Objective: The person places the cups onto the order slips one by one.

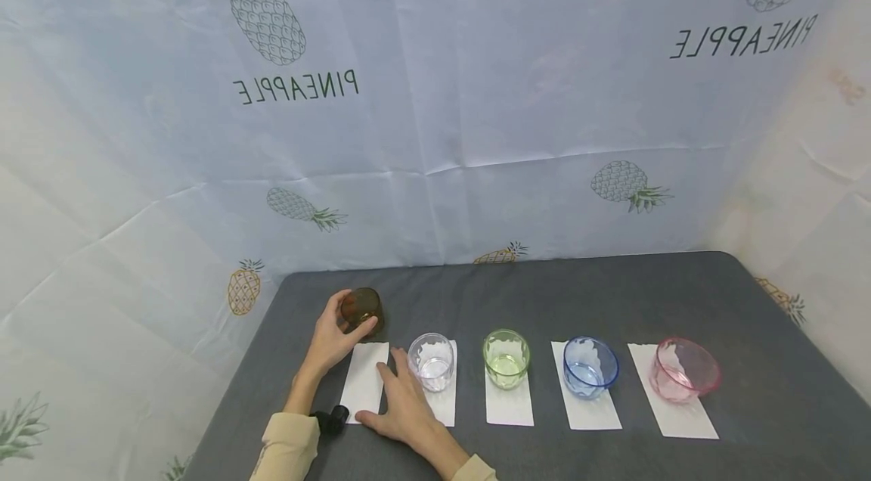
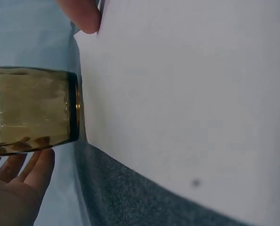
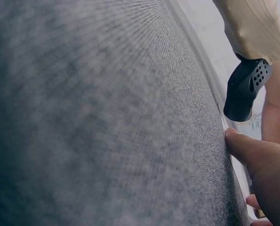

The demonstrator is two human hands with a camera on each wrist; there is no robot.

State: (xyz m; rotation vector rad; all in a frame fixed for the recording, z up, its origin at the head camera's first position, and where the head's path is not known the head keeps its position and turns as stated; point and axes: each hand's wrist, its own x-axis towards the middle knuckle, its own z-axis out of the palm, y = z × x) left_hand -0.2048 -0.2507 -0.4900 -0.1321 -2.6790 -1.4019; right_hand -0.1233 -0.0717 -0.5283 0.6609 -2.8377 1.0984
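Note:
At the far left of the table, my left hand (image 1: 331, 341) holds an amber-brown glass (image 1: 364, 305) between thumb and fingers. The glass is just behind a white paper sheet (image 1: 363, 383). In the left wrist view the amber glass (image 2: 34, 110) shows from the side, with curled fingers (image 2: 38, 172) along its wall. My right hand (image 1: 404, 405) rests on the same sheet, its thumb near the front corner and its fingers spread toward the back corner. In the right wrist view the right thumb (image 3: 255, 153) lies low over the paper's edge.
Right of the hands stand a clear glass (image 1: 432, 367), a green glass (image 1: 506, 364), a blue glass (image 1: 590, 371) and a pink glass (image 1: 683, 371), each on a white sheet. A black device (image 1: 331, 419) sits on my left wrist. Pineapple-printed cloth (image 1: 435, 125) hangs behind the grey table (image 1: 544, 299).

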